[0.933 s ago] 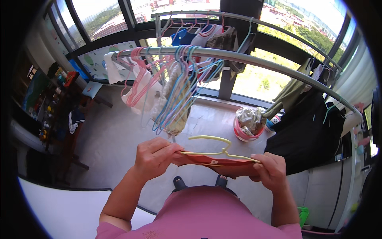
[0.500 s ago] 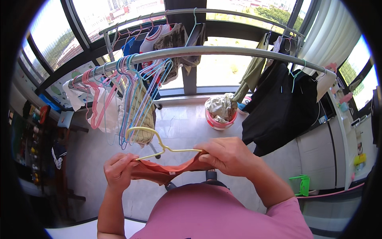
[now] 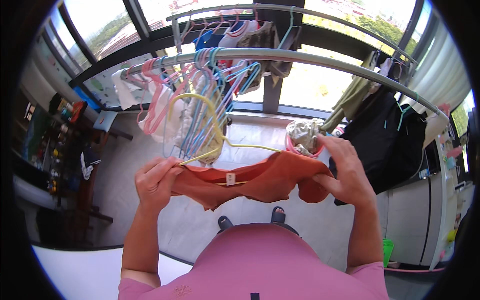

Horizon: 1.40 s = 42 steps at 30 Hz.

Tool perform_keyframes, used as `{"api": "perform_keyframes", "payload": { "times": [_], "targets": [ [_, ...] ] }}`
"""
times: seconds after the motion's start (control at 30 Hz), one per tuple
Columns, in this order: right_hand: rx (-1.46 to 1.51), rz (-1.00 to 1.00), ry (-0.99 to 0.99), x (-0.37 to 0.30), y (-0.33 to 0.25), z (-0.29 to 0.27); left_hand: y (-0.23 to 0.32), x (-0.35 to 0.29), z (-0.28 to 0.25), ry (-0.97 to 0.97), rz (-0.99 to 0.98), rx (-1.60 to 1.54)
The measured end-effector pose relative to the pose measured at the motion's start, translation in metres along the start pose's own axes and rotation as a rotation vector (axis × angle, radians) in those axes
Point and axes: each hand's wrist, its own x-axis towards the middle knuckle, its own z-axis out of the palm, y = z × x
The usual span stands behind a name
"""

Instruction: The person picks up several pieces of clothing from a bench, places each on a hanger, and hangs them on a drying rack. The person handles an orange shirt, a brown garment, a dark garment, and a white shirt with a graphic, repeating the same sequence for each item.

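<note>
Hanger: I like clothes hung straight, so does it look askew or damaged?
Slightly askew: the yellow hanger sits tilted in the orange garment, its left end lower in the picture than its right. No damage shows.

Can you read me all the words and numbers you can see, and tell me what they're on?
There are no words or numbers clear enough to read.
White tag on the orange garment: marks too small and blurred to read.
Pink shirt: a little starburst emblem, with no letters I can make out.
</note>
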Motion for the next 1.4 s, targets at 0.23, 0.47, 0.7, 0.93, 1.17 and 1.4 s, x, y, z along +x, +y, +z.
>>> {"api": "perform_keyframes", "payload": {
  "times": [0.23, 0.47, 0.7, 0.93, 1.17, 1.4],
  "targets": [
    [0.069, -0.281, 0.186, 0.046, -0.024, 0.008, 0.043, 0.039, 0.001, 0.082, 0.126, 0.082],
    [0.038, -0.323, 0.225, -0.006, 0.01, 0.067, 0.018, -0.034, 0.063, 0.034, 0.118, 0.167],
    [0.109, -0.014, 0.138, -0.036, 0.008, 0.049, 0.027, -0.026, 0.089, -0.001, 0.101, 0.034],
    [0.484, 0.203, -0.36, -0.06, -0.008, -0.025, 0.031, 0.001, 0.113, -0.067, 0.319, -0.001],
    [0.517, 0.372, -0.016, -0.101, -0.003, -0.01, 0.044, -0.023, 0.148, -0.29, 0.089, -0.05],
    [0.407, 0.522, 0.217, -0.091, 0.007, -0.018, 0.038, -0.072, 0.161, -0.644, 0.065, -0.087]
  ]
}}
